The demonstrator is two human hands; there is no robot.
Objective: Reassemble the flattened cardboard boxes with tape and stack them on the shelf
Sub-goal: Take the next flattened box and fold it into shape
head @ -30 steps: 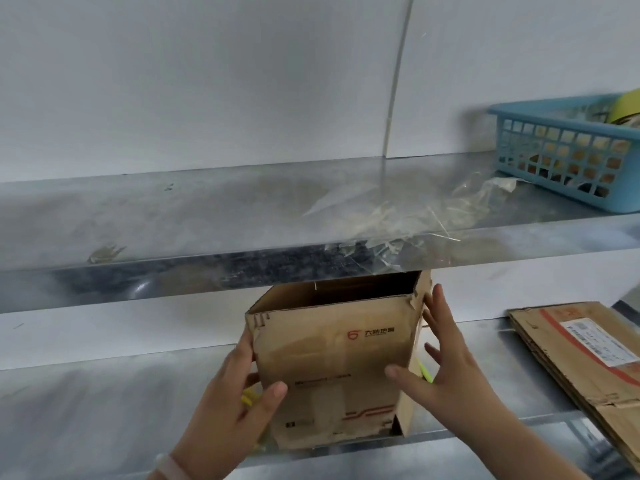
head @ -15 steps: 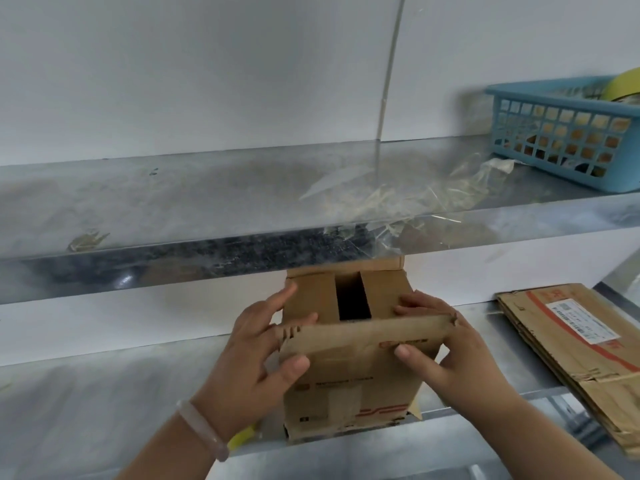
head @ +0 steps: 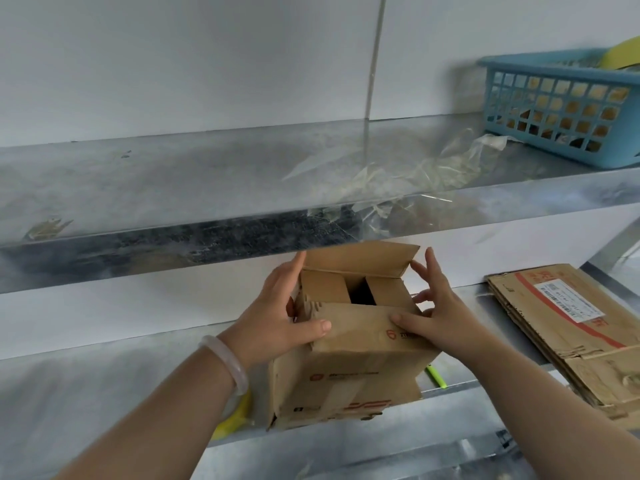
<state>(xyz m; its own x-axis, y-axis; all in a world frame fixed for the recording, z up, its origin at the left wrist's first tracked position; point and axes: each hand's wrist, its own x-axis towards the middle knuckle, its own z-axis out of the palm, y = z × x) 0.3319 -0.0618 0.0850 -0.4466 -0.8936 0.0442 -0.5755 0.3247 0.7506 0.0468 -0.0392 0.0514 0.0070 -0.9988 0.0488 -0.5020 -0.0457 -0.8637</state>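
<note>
Both forearms are bare. On the left wrist sits a thick, smooth bangle [head: 225, 362], pale whitish-pink and a little translucent. The left hand [head: 277, 322] and the right hand [head: 441, 318] have short, rounded nails.

Hands: two, left hand [head: 277, 317] and right hand [head: 446, 320].
Standing box [head: 346, 375]: one.
Flat boxes [head: 571, 323]: one pile, several in it, exact number hard to tell.
Metal shelves: two, upper shelf [head: 173, 174] and lower shelf [head: 69, 393].
Blue basket [head: 554, 109]: one.
Bracelet [head: 228, 358]: one.
Green pen [head: 437, 377]: one.
Yellow thing [head: 232, 420]: one.
Clear tape scraps [head: 398, 168]: one messy heap, pieces too tangled to count.
</note>
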